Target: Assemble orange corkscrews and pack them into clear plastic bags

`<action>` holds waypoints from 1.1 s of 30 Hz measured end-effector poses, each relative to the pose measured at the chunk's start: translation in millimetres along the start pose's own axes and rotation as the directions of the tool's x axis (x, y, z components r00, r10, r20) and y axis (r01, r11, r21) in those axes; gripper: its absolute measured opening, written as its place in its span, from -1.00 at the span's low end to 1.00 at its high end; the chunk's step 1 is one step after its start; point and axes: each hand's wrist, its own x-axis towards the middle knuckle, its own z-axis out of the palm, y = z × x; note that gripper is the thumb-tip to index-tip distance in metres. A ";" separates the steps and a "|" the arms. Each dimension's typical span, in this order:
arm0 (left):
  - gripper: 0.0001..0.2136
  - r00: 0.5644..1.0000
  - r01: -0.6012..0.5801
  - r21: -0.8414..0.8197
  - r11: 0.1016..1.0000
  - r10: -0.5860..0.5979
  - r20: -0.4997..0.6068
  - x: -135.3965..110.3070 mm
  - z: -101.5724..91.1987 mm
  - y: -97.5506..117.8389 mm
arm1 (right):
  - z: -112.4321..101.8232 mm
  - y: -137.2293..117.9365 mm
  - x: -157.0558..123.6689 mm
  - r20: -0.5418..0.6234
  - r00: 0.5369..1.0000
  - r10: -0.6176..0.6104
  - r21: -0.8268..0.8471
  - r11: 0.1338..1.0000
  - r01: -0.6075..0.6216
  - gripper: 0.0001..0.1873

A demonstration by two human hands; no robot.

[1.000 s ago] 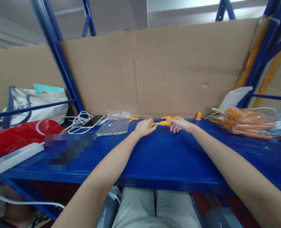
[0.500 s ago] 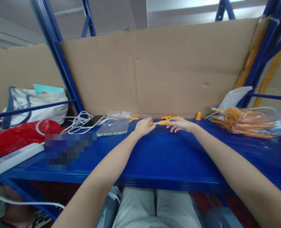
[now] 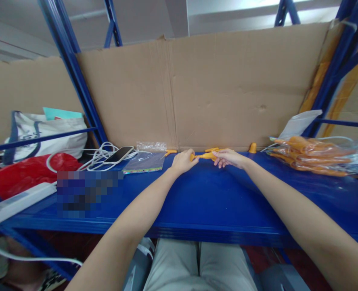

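Observation:
A thin orange plastic tool (image 3: 203, 156) is held level just above the blue shelf (image 3: 215, 198), near the cardboard back wall. My left hand (image 3: 183, 161) is closed round its left end. My right hand (image 3: 229, 157) pinches its right end with fingers curled. More small orange pieces lie behind it against the cardboard: one flat piece (image 3: 212, 150), a short stub (image 3: 252, 148) to the right and another piece (image 3: 170, 152) to the left.
A clear bag of orange parts (image 3: 312, 155) lies at the right. Left of my hands are a small clear packet (image 3: 145, 159), a phone (image 3: 120, 154) on coiled white cable, a red bag (image 3: 24, 171) and a white tote (image 3: 45, 131). Blue rack posts rise at both sides.
The orange tool and both hands have shifted very slightly; my right hand's fingers have curled closer round the tool's end. Nothing else has moved.

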 end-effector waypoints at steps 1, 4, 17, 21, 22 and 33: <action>-0.73 1.000 0.003 -0.001 1.000 -0.003 0.002 -0.2 -0.3 0.2 | 0.3 0.2 0.7 -0.004 1.000 0.003 0.006 1.000 -0.003 -0.69; -0.72 1.000 0.013 -0.015 1.000 -0.013 0.013 -0.8 0.4 0.4 | 2.2 -0.9 2.0 -0.034 0.999 0.001 0.063 0.998 0.001 -0.73; -0.50 0.947 0.286 0.085 0.954 -0.295 0.125 5.2 15.9 -35.6 | 2.9 10.6 22.9 -0.533 0.818 -0.216 0.201 0.907 0.371 -0.71; -0.41 0.832 0.499 0.173 0.849 -0.525 0.178 3.7 15.9 -51.8 | 6.4 23.8 29.9 -0.500 0.677 -0.541 -0.315 0.841 0.439 -0.66; -0.40 0.810 0.528 0.177 0.831 -0.555 0.190 3.6 16.2 -55.0 | 8.0 25.3 29.2 -0.447 0.662 -0.602 -0.453 0.790 0.413 -0.65; -0.60 0.843 0.466 0.220 0.857 -0.506 0.182 5.6 10.9 -56.5 | 28.8 19.4 9.6 -0.022 0.793 -0.609 -0.996 0.085 0.038 -0.61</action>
